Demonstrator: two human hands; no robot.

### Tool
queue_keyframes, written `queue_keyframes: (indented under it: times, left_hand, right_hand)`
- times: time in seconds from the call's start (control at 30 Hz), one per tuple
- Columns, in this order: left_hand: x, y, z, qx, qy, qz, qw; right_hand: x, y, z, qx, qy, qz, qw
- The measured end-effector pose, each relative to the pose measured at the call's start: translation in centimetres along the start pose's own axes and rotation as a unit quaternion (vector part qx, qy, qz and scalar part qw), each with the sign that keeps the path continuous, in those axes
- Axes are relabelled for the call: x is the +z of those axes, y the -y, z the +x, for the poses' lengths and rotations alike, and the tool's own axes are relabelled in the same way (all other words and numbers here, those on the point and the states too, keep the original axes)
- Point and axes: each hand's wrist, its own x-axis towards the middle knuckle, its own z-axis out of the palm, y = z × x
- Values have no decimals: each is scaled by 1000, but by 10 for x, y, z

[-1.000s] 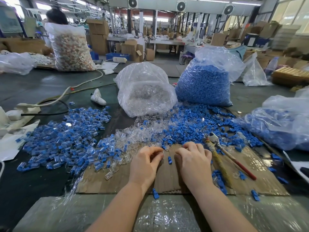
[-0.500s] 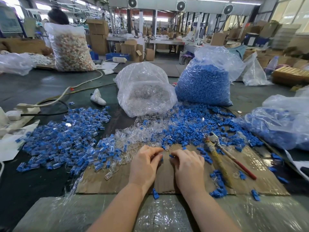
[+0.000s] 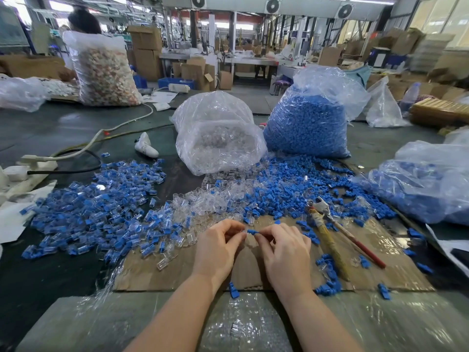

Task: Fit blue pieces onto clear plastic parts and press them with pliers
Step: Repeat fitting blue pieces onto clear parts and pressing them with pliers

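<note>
Fitting step right now: right hand (image 3: pixel 284 250) pinches a blue piece (image 3: pixel 252 232) toward the left hand (image 3: pixel 218 246), curled on something I can't make out, so pliers (image 3: pixel 330 224) likely come next.

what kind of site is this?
Probably a factory assembly floor: bulk bags of blue pieces and clear parts, stacked cartons behind, and long workbenches under wall fans.

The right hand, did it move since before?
Yes. The right hand slid left, away from the pliers lying on the cardboard, toward the left hand, pinching a blue piece.
</note>
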Motion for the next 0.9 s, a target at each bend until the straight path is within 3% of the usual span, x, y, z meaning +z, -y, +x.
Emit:
queue_keyframes:
  times: [0.9]
  left_hand:
    - [-4, -6, -3, 3, 52, -12, 999]
  right_hand:
    - [-1, 2, -3, -66, -13, 9, 998]
